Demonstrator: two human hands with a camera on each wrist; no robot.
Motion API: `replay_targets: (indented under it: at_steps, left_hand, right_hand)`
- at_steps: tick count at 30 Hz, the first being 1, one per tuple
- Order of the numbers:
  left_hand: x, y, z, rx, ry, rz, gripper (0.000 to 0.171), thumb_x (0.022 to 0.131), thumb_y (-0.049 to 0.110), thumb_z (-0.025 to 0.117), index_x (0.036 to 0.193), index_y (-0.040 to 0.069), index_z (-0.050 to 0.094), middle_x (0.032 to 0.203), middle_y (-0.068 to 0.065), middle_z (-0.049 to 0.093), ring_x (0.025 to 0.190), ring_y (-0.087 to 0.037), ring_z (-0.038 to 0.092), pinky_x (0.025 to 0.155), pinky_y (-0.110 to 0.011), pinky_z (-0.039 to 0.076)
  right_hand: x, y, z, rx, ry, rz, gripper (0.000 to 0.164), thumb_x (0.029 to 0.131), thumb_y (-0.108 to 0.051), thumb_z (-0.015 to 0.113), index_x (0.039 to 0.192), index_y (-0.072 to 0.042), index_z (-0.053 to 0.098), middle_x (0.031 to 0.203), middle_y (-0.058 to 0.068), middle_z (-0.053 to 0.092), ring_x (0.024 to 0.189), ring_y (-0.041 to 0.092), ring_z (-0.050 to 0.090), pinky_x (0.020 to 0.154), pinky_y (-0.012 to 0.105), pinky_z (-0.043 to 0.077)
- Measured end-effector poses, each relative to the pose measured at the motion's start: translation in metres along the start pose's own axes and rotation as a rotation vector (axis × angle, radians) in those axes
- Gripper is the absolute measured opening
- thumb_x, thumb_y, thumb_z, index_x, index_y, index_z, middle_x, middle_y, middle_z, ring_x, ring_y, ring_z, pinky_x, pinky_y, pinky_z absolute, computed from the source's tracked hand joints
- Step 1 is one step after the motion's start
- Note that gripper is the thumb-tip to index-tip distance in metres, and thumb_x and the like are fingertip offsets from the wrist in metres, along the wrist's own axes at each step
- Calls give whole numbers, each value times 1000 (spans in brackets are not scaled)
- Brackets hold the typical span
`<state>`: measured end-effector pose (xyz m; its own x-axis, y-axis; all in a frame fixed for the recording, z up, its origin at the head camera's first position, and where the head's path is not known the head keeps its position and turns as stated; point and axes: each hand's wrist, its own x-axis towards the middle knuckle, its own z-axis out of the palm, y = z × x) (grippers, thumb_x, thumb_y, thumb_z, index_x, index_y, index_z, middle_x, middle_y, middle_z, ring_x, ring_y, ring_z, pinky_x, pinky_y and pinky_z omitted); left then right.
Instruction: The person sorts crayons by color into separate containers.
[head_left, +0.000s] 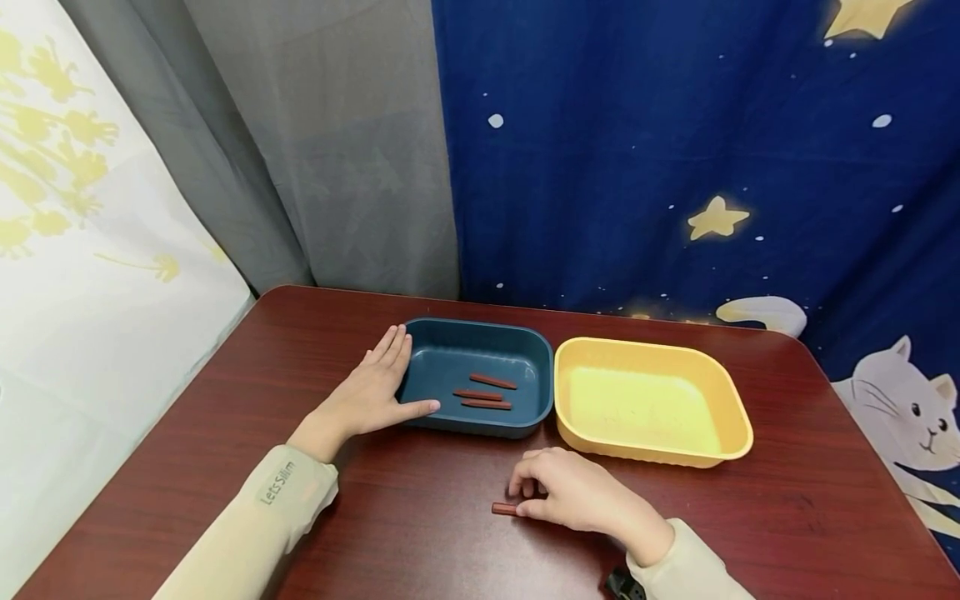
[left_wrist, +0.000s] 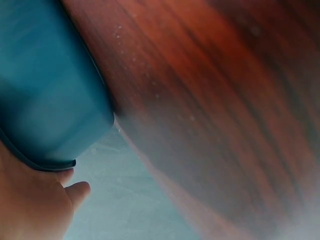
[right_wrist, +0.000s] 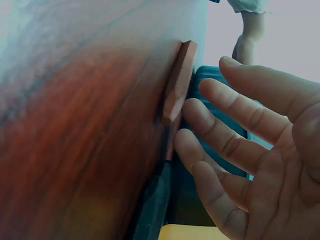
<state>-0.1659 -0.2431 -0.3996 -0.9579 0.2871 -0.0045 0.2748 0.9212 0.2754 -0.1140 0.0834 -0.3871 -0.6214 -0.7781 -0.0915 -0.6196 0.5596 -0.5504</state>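
Three reddish-brown sticks (head_left: 492, 382) lie inside the blue bin (head_left: 480, 425), so that part looks done. One loose stick (head_left: 503, 509) is out on the worktop (head_left: 420, 525), on the near side of the blue bin, apart from it; probably the piece left to deal with. A dark piece (right_wrist: 156, 202) shows behind it in the right wrist view, mostly hidden; can't tell what it is, so the count left is unsure. Yellow bin (head_left: 637, 453) sits just right of the blue bin.

Loose stick: slim, straight, flat-sided, matte, blunt at one end, tapering at the other, lying flat. Binned ones: same colour, narrowed at the left end, roughly parallel, in the blue bin's right half, nearer the front.

Left hand (head_left: 371, 387): not clenched, fingers extended along the blue bin's left rim, thumb over the near rim. Right hand (head_left: 577, 492): in front of the blue bin, over the loose stick, fingers loosely bent and spread, no grasp on it visible.
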Motion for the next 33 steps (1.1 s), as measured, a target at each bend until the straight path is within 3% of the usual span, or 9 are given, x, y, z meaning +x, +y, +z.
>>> replay_targets:
  at_steps: [9,17,33]
  left_hand:
    - [-1,1,-1,5,-2,5,120,82,83,49,159,0,8,168,-12,-4,156,-31,-2,122,-58,18]
    - [0,3,-3,1,-8,7,120,82,82,50,158,0,8,168,-13,-4,156,-31,-2,122,-59,17]
    - [-1,4,0,-10,-11,11,120,82,82,51,158,0,9,168,-13,-3,156,-32,-2,122,-58,18]
  right_hand:
    - [5,1,3,5,-58,18,9,84,-22,79,88,-22,71,77,-12,56,70,-2,48,64,18,43]
    - [7,-4,5,-41,-107,65,18,80,-19,82,85,-27,67,71,-16,53,64,-1,47,58,19,41]
    - [6,1,9,13,-110,67,21,81,-10,76,80,-27,65,66,-17,53,59,-1,47,55,18,41]
